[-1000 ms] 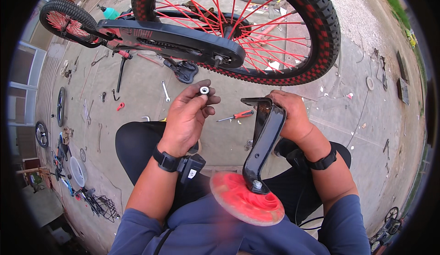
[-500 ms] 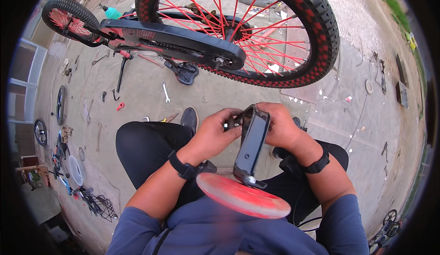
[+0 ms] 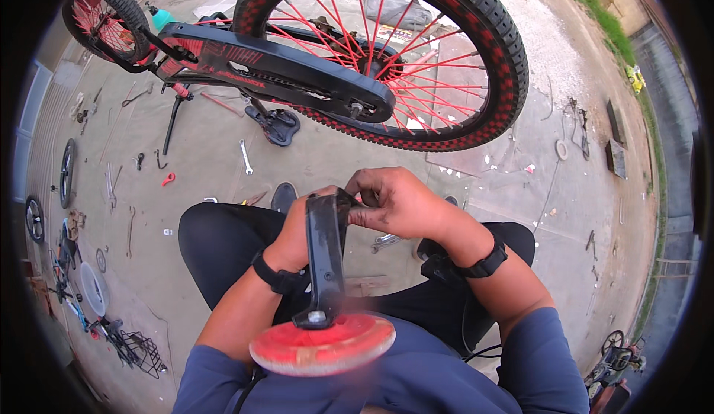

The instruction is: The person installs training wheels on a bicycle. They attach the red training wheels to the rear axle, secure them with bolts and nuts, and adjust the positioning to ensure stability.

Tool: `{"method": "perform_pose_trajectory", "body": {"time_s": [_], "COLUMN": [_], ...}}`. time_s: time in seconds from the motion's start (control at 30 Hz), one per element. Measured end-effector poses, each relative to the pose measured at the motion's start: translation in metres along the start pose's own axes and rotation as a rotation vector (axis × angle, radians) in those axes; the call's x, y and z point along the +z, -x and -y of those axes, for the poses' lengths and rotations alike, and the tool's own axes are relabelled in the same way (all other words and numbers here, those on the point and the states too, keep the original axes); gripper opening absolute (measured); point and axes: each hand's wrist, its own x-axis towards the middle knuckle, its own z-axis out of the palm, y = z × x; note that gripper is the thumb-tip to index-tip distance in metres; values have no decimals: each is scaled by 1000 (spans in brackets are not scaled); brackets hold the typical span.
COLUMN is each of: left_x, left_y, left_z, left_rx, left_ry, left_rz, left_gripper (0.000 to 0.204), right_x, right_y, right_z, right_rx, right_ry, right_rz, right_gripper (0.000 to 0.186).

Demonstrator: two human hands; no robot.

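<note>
A training wheel, with a red disc (image 3: 320, 345) and a black metal bracket (image 3: 324, 254), is held up in front of my body. The disc hangs at the bracket's lower end, near my shirt, and a bolt head (image 3: 317, 317) shows at the joint. My left hand (image 3: 295, 228) is closed round the bracket's upper part from the left, its fingers mostly hidden behind the metal. My right hand (image 3: 390, 202) is closed, with curled, blackened fingers and thumb pinching at the bracket's top end. Any small part between those fingertips is hidden.
Ahead stands an upturned bicycle with a red-spoked wheel (image 3: 506, 79), black chain guard (image 3: 297, 87) and saddle (image 3: 275, 125) near the ground. A wrench (image 3: 246, 157), red part (image 3: 169, 180) and other tools lie on the concrete. A white basin (image 3: 94, 289) is at left.
The training wheel has moved left and turned so its bracket stands more upright. My left hand has shifted behind the bracket, while my right hand has come round to its top end.
</note>
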Motion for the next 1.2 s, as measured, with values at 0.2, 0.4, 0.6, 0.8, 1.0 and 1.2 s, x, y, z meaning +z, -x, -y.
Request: {"method": "perform_pose_trajectory", "body": {"time_s": [0.2,0.4,0.6,0.8,1.0,1.2], "left_x": [-28,-61,-70,-81,-85,-87], "left_y": [5,14,20,24,25,23], "left_z": [-37,-37,-31,-26,-15,-16], "left_rx": [-109,-220,-219,-227,-203,-266], "left_ry": [-85,-73,14,57,133,196], "left_rz": [-225,-289,-287,-304,-315,-347], "left_gripper": [26,33,32,31,28,33], "right_x": [5,28,41,47,47,49], "right_y": [6,5,1,-15,-22,-23], "right_z": [-9,-14,-24,-22,-25,-34], "right_rx": [276,288,295,326,344,343], "right_ry": [-733,-1110,-1136,-1259,-1284,-1317], "right_rz": [-123,-399,-496,-576,-620,-616], "right_gripper": [29,25,27,21,16,14]}}
